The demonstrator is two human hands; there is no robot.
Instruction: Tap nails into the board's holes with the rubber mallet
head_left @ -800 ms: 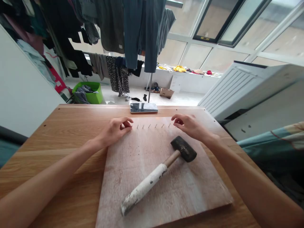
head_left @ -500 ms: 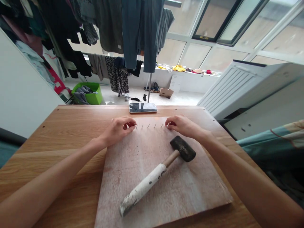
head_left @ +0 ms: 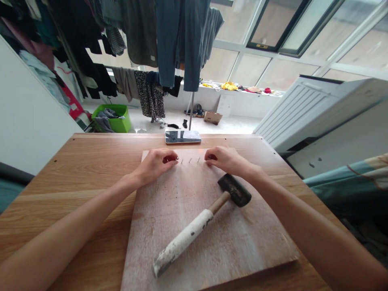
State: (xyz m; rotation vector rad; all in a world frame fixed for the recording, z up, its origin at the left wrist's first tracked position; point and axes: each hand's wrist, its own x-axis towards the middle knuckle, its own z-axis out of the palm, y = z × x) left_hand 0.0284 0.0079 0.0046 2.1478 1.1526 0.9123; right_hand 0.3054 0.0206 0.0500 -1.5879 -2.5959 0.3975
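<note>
A row of thin nails [head_left: 190, 160] stands upright near the far edge of a worn wooden board [head_left: 160, 234], with three showing between my hands. At the left end of the row, my left hand [head_left: 159, 161] pinches thumb and forefinger around a nail, mostly covered by the fingertips. My right hand [head_left: 226, 159] closes in the same pinch at the right end, hiding the nail there. Nearer me, a hammer [head_left: 235, 190] with a dark head and a white-wrapped handle lies diagonally on the board. Small holes dot the board left of it.
The board rests on a wooden table [head_left: 91, 178]. A phone [head_left: 183, 137] lies at the table's far edge. Beyond are hanging clothes [head_left: 169, 44], a green tub [head_left: 124, 123] and a cardboard box [head_left: 212, 117]. A white ribbed panel [head_left: 297, 107] stands at the right.
Both hands have shifted inward along the row, my left rightward and my right leftward. The end nails that showed beside the fingers are now covered by them. The hammer has stayed put.
</note>
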